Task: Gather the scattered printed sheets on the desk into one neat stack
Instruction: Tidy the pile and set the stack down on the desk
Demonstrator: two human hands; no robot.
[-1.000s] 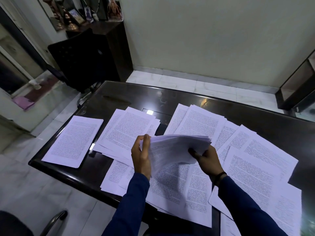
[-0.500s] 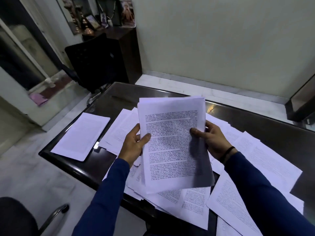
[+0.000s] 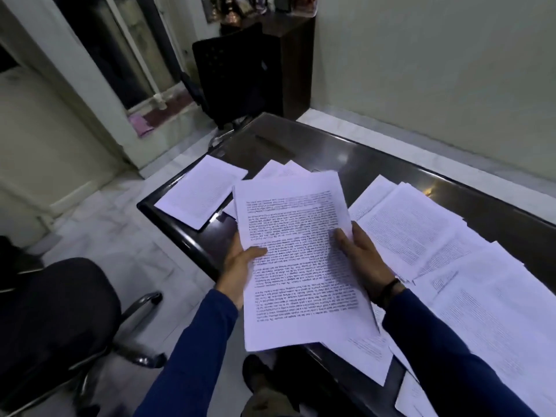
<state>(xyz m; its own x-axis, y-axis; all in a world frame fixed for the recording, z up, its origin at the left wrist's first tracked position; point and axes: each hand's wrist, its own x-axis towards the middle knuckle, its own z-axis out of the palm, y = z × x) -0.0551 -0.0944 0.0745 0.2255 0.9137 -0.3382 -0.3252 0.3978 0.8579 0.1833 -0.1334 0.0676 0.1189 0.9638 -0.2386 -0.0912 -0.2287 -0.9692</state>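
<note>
I hold a bundle of printed sheets [image 3: 298, 260] upright above the near edge of the dark desk [image 3: 376, 158], its text upside down to me. My left hand [image 3: 239, 270] grips the bundle's left edge, thumb across the front. My right hand [image 3: 362, 260] grips its right edge, thumb on the page. One separate sheet [image 3: 200, 195] lies at the desk's left corner. A few sheets [image 3: 282, 170] peek out behind the bundle. Many overlapping sheets [image 3: 427, 236] cover the desk's right side, and more [image 3: 496, 326] reach the near right edge.
A black office chair [image 3: 231, 76] stands beyond the desk's far left corner, beside a dark cabinet [image 3: 288, 67]. Another dark chair [image 3: 54, 320] with a metal armrest sits on the floor at my left. A dark pen-like object [image 3: 273, 144] lies on the far desk.
The bundle turned from flat to upright facing me, and I now hold it lower and closer. My view swung left, showing the chair beside me.
</note>
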